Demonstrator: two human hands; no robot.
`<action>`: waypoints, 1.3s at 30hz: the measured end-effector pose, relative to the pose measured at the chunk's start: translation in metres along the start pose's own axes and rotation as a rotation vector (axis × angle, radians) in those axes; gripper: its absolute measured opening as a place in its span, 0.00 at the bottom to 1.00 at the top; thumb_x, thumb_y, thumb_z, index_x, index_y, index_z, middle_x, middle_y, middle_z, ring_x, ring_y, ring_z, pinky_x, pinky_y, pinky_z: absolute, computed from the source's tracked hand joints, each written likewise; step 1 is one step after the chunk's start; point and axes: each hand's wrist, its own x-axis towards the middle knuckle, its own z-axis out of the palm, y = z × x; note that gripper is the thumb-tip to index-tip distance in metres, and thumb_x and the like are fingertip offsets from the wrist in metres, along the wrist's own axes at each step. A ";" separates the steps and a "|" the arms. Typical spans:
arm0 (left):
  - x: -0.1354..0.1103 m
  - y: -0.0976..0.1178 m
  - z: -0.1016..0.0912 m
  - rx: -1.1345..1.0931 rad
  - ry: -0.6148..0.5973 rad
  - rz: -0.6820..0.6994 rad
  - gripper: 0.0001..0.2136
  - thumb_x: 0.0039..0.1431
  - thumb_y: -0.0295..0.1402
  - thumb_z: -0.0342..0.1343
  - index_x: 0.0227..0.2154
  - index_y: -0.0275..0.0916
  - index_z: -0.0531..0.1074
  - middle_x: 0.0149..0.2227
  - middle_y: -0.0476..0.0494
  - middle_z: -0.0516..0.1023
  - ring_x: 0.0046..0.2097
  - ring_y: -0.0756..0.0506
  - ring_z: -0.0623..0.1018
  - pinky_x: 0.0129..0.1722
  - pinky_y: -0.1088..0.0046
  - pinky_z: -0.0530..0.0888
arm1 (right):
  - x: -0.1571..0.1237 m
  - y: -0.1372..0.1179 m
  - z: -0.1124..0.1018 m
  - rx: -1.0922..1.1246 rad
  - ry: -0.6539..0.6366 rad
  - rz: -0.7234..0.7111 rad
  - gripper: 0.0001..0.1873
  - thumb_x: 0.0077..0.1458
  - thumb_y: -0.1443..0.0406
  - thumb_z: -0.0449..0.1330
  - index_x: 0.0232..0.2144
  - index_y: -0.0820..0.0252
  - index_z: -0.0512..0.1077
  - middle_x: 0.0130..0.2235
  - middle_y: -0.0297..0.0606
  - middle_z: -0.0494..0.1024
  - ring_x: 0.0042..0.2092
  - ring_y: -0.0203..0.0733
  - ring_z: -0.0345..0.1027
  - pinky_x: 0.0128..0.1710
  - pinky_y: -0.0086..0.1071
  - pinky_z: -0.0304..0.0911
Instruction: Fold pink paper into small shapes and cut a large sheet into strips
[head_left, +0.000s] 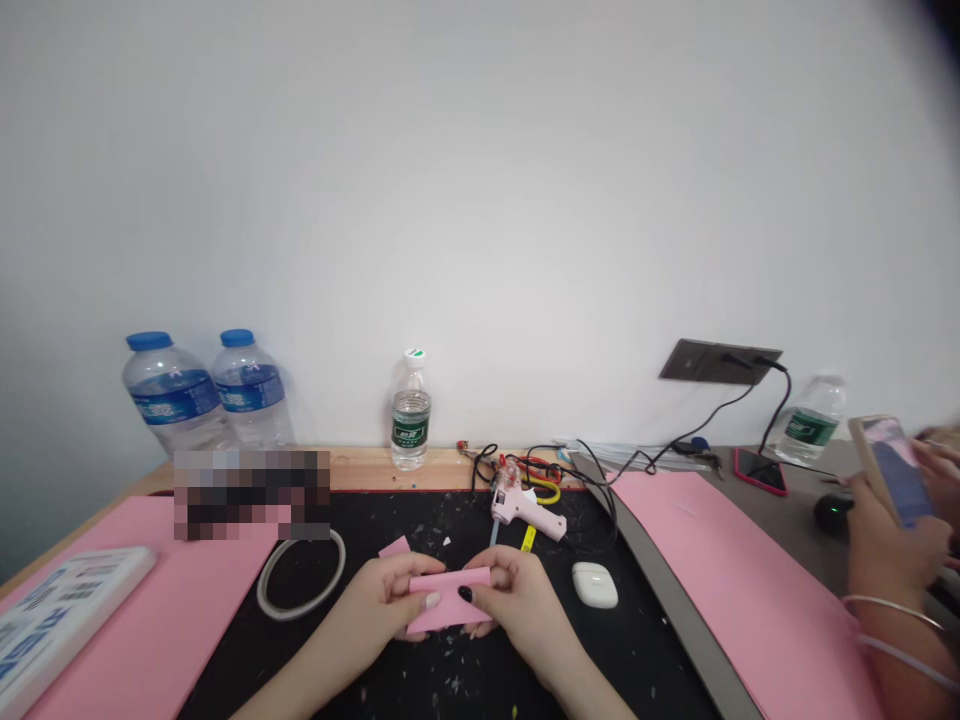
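A small piece of pink paper [448,598], with its top edge folded or curled over, is held level above the black mat [375,680]. My left hand [394,597] pinches its left end, thumb on the near face and fingers behind. On the other end my right hand [506,595] grips in the same way, with a dark-painted thumbnail in front. Another pink scrap [394,547] shows just behind my left fingers. Beyond my right hand lies a pale pink glue gun [525,510], a glue stick [495,532] poking out of it.
A tape roll [301,575] lies left of my hands; a white earbud case [595,585] lies right. Pink sheets [720,560] flank the mat. Cables [600,500] run to a wall socket [720,362]. Water bottles [411,415] line the wall. At far right, another person's hand [892,540] holds a phone [892,470].
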 end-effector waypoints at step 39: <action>-0.004 0.004 0.003 0.140 -0.071 -0.058 0.09 0.50 0.36 0.55 0.28 0.34 0.72 0.26 0.44 0.81 0.31 0.42 0.80 0.26 0.73 0.74 | -0.001 0.001 0.002 -0.016 -0.041 -0.013 0.07 0.39 0.69 0.60 0.25 0.65 0.67 0.17 0.30 0.71 0.19 0.37 0.68 0.20 0.30 0.65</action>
